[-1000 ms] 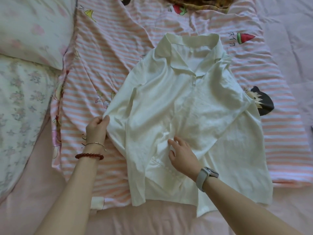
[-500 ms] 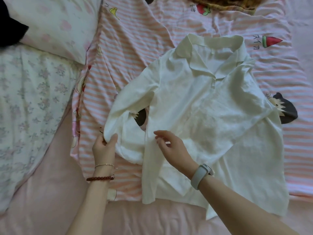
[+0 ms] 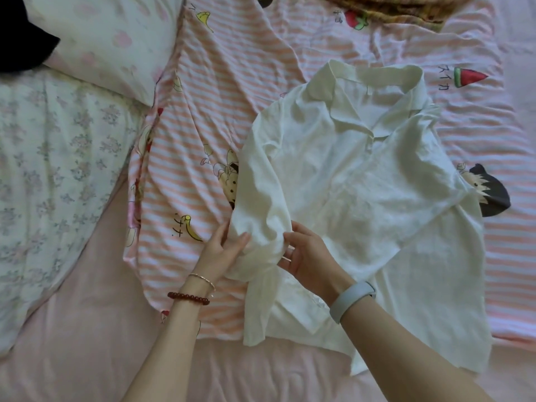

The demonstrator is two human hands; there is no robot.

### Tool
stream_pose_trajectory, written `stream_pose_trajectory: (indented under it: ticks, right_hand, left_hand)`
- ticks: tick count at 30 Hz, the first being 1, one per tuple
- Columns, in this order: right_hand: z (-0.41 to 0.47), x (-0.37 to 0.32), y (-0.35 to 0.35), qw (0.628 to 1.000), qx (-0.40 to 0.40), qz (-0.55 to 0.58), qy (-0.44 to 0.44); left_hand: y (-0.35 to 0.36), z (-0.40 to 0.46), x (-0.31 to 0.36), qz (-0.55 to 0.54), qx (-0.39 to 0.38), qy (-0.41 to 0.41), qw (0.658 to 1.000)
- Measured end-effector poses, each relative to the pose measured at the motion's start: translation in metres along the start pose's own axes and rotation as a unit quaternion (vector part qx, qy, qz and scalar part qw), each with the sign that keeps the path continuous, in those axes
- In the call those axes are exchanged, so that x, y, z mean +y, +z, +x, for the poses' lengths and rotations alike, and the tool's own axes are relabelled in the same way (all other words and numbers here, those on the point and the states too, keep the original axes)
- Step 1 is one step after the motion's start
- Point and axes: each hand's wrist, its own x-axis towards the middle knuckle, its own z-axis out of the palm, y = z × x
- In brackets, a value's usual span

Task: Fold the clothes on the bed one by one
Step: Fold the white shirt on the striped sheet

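Note:
A white collared shirt (image 3: pixel 362 184) lies face up on a pink striped cartoon blanket (image 3: pixel 220 111), collar toward the far side. Its left sleeve (image 3: pixel 261 204) is bent inward across the shirt's side. My left hand (image 3: pixel 223 250) grips the sleeve's end, thumb on top of the fabric. My right hand (image 3: pixel 307 256), a pale band on its wrist, pinches the same sleeve end from the other side. The two hands are close together over the shirt's lower left part. The shirt's right sleeve lies folded over its front.
Two floral pillows (image 3: pixel 58 175) fill the left side, with a dark item (image 3: pixel 20 44) at the top left corner. A brown-yellow patterned cloth (image 3: pixel 400 7) lies at the far edge. Plain pink sheet (image 3: pixel 87 358) covers the near side.
My left hand has carried the sleeve end rightward onto the shirt's side. My right hand has lifted off the shirt front and taken the same sleeve end.

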Motion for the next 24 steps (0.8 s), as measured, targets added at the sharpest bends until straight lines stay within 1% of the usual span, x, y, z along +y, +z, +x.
stream_pose_trajectory:
  ticks: [1,2,4,7,10,11,13,14,15,16,18,19,20,21,22,23,24]
  right_hand:
    - [-0.001,0.000,-0.003,1.000,0.002,-0.002,-0.004]
    - [-0.002,0.000,-0.005,1.000,0.008,-0.011,-0.010]
    - [-0.001,0.000,-0.008,0.999,0.023,-0.028,-0.018]
    - [-0.002,0.000,-0.003,0.999,0.021,-0.024,-0.021]
    - [0.000,0.002,0.009,0.998,0.012,-0.047,-0.026]
    - [0.000,0.002,0.013,0.997,0.014,-0.065,-0.031]
    - [-0.001,0.002,0.019,0.994,0.020,-0.101,-0.038]
    - [-0.001,0.002,0.021,0.992,0.022,-0.117,-0.040]
    - [-0.001,0.002,0.022,0.990,0.024,-0.135,-0.042]
    - [-0.001,0.002,0.023,0.987,0.026,-0.154,-0.043]
    - [-0.001,0.004,0.024,0.984,0.026,-0.172,-0.041]
    - [-0.001,0.005,0.024,0.985,0.025,-0.167,-0.037]
    - [0.000,0.005,0.024,0.987,0.020,-0.159,-0.031]
    - [0.000,0.005,0.023,0.988,0.015,-0.150,-0.026]
    - [-0.001,0.005,0.021,0.990,0.014,-0.138,-0.020]
    - [-0.002,0.005,0.016,0.992,0.022,-0.126,-0.013]
    - [-0.004,0.004,0.009,0.993,0.041,-0.111,-0.006]
  left_hand:
    - [0.002,0.001,-0.008,-0.012,-0.005,-0.028,1.000]
    - [0.002,0.001,-0.013,-0.021,0.014,-0.048,0.999]
    - [-0.004,0.000,-0.017,-0.008,0.081,-0.058,0.995]
    - [-0.021,-0.003,-0.012,0.026,0.195,-0.017,0.980]
    - [-0.044,-0.003,0.001,-0.011,0.307,0.014,0.951]
    - [-0.051,-0.002,0.004,0.007,0.350,0.029,0.936]
    - [-0.063,0.002,0.008,0.099,0.425,0.053,0.898]
    - [-0.069,0.004,0.010,0.152,0.441,0.057,0.883]
    - [-0.075,0.007,0.012,0.198,0.438,0.055,0.875]
    - [-0.079,0.009,0.015,0.233,0.417,0.050,0.877]
    - [-0.082,0.010,0.027,0.273,0.354,0.052,0.893]
    - [-0.077,0.006,0.034,0.269,0.312,0.066,0.909]
    - [-0.070,-0.002,0.041,0.247,0.252,0.080,0.932]
    - [-0.061,-0.013,0.048,0.206,0.165,0.085,0.961]
    - [-0.050,-0.027,0.054,0.134,0.040,0.069,0.988]
    - [-0.041,-0.040,0.058,0.048,-0.083,0.037,0.995]
    - [-0.034,-0.048,0.057,-0.010,-0.163,0.014,0.986]
